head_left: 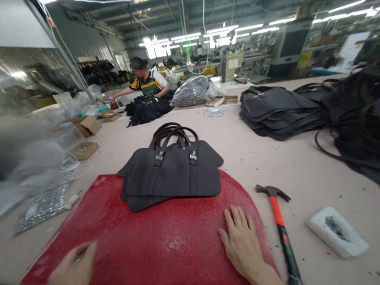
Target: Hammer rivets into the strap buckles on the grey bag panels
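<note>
My right hand lies flat on the red board, fingers spread, holding nothing. Low at the board's front left is my left hand, slightly blurred, its fingers curled in. A small shiny bit shows between those fingers, too small to name. Toward the back of the board lies a small stack of dark bag panels with looped handles and metal buckles. To the right of my right hand rests a claw hammer with an orange and black handle.
Right of the hammer sits a white block with dark marks. Dark bag pieces are piled at the back right. A plastic bag of small metal parts lies left of the board. Farther back, a co-worker leans over dark pieces.
</note>
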The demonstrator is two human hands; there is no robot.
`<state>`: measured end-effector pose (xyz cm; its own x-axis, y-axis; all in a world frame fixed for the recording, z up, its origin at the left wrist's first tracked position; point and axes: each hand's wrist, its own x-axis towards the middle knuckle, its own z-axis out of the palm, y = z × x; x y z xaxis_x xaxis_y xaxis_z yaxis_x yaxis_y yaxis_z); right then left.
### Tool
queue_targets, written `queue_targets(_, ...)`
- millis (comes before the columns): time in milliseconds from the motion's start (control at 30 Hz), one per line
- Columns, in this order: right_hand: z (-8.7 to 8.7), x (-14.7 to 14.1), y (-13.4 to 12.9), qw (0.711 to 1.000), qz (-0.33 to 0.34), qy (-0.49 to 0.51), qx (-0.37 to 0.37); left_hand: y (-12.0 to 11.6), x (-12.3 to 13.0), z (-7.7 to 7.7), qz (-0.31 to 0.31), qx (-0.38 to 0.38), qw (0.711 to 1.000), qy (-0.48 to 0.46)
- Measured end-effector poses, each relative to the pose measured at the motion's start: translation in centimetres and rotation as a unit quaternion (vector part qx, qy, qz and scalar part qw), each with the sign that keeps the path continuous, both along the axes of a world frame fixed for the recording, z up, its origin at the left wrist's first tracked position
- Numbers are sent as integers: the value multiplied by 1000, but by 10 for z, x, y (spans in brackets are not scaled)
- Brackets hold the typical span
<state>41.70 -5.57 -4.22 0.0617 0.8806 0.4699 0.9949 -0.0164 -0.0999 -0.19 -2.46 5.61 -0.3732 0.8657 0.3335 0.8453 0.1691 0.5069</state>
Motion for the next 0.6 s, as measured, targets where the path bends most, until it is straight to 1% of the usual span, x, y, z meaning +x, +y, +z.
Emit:
queue_targets(33, -3, -2, 0, 1000, -3, -5, 1, 25, 15, 6, -23, 16, 999, -15)
queue_targets(67, -5, -4, -1, 1000, -4, -9, 2, 54, 35, 12, -78, 34, 996, -27)
queue_targets(100, -6, -5, -1, 1000, -3, -12, 2, 85, 56, 18, -128, 41, 991, -24)
queue_targets(133, -7, -6, -2, 1000, -3, -14, 4, 117, 77, 23, -160, 34, 986, -1)
queue_targets(200, -5, -7, -2, 1000, -3, -14, 8, 177, 117, 29, -187, -2, 979, 79)
queue_targets(267, -4, -8, -2, 1000, -9, -9, 11, 225, 148, 30, -186, -38, 970, 150)
queue_targets(333, -4, -9, -1, 1000, -17, -2, 10, 261, 168, 29, -174, -59, 966, 181)
queue_targets(400, -5, -10, 0, 1000, -21, 7, 5, 287, 181, 30, -157, -74, 966, 193)
queue_targets(500, -3, -12, 1, 999, -24, 25, -11, 323, 188, 38, -137, -112, 962, 205)
queue_targets(533, 0, -13, 1, 999, -25, 33, -20, 335, 188, 42, -142, -133, 958, 209)
queue_targets(600, 6, -14, 0, 998, -25, 50, -40, 360, 187, 52, -170, -181, 944, 219)
